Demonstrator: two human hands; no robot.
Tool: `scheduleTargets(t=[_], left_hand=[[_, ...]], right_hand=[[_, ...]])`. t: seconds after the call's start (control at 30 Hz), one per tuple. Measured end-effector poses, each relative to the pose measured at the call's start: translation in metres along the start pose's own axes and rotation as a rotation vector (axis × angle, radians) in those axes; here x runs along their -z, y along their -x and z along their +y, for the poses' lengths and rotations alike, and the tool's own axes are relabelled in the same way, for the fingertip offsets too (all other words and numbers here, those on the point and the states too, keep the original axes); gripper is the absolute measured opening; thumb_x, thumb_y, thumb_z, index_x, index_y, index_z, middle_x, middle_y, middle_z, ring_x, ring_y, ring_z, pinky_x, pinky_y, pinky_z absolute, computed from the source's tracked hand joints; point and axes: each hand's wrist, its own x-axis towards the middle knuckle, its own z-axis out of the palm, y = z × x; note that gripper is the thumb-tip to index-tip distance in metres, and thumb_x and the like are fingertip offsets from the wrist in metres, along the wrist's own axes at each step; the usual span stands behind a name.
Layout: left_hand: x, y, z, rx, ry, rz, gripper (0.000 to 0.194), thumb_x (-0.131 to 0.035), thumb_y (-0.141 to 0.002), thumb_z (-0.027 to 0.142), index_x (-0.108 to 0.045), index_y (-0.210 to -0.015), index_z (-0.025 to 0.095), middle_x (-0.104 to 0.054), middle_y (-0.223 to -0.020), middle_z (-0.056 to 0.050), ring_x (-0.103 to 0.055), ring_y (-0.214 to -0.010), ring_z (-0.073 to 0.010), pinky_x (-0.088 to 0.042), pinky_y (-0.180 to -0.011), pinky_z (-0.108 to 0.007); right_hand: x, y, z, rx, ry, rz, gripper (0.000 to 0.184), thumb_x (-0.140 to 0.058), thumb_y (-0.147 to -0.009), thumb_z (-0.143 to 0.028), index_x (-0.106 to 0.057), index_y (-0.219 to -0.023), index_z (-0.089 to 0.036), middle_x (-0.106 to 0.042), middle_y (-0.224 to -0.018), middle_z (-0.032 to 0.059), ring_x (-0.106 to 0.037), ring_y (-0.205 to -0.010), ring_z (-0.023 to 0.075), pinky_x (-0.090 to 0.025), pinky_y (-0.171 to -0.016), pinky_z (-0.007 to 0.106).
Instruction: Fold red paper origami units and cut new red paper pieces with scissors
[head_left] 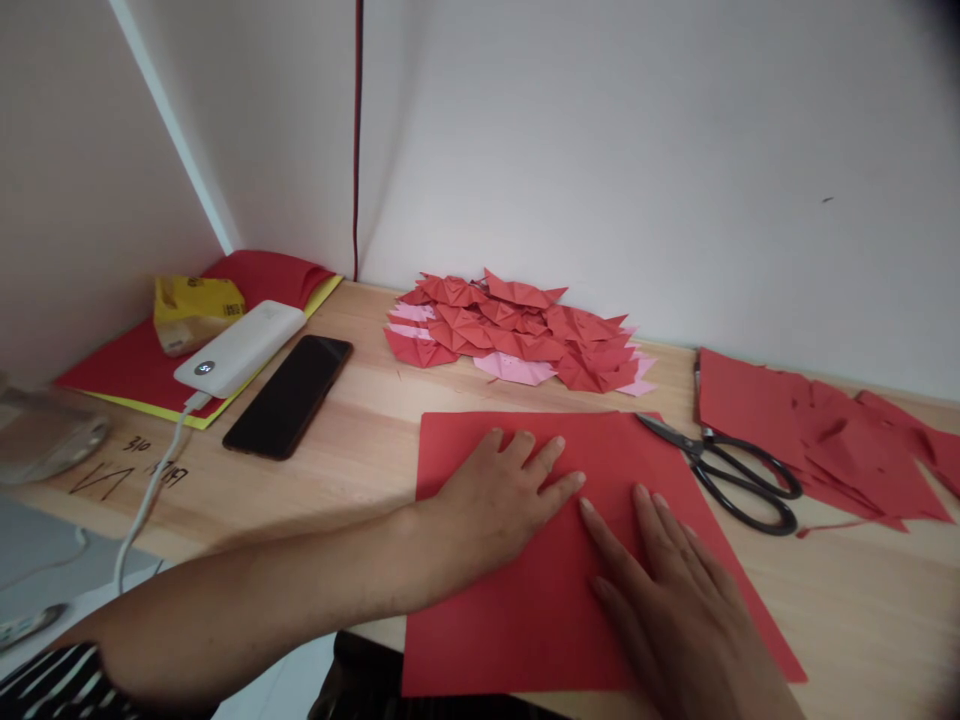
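Note:
A large sheet of red paper [502, 640] lies flat at the front edge of the wooden table. My left hand [499, 500] rests on its upper left part, palm down with the fingers spread. On the right half, my right hand [667, 590] also presses on the paper, its fingers stretched out. Neither hand grips anything. Black-handled scissors [739, 470] lie slightly open to the right, their tips over the paper's upper right corner. Behind the sheet sits a pile of folded red and pink paper pieces [517, 330].
Cut red paper scraps [840, 440] lie at the right. On the left are a black phone [289, 397], a white power bank [240, 348] with a cable, a yellow packet [196, 312] and more red sheets [112, 368]. A wall [637, 150] stands behind the table.

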Motion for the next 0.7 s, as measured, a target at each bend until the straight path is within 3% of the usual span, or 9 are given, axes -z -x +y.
scheduleTargets(t=[0.2,0.43,0.7], left_hand=[[-0.001,0.000,0.000,-0.002,-0.004,-0.002,0.048,-0.042,-0.094,0.022,-0.044,-0.142,0.024,-0.041,-0.149,-0.012,-0.054,-0.109,-0.0310,-0.044,-0.084,-0.046],[-0.003,0.000,0.000,-0.003,0.004,0.023,0.047,-0.042,-0.094,0.024,-0.046,-0.141,0.023,-0.042,-0.148,-0.011,-0.053,-0.110,-0.0303,-0.044,-0.085,-0.045],[-0.005,0.001,-0.001,-0.004,0.009,0.059,0.047,-0.044,-0.093,0.023,-0.046,-0.140,0.023,-0.043,-0.148,-0.011,-0.053,-0.110,-0.0291,-0.043,-0.084,-0.043]], right_hand=[[0.002,-0.001,0.000,0.018,-0.002,-0.001,0.048,-0.040,-0.094,-0.027,-0.041,-0.140,-0.016,-0.039,-0.142,0.0312,-0.049,-0.125,0.0435,-0.046,-0.091,0.058],[0.006,-0.007,-0.016,0.138,-0.034,0.005,0.050,-0.043,-0.093,-0.027,-0.042,-0.140,-0.011,-0.041,-0.144,0.0277,-0.047,-0.130,0.0349,-0.042,-0.098,0.049],[0.003,-0.009,-0.021,0.126,-0.028,0.005,0.052,-0.045,-0.091,-0.029,-0.042,-0.141,-0.013,-0.039,-0.145,0.0265,-0.043,-0.132,0.0352,-0.044,-0.094,0.047]])
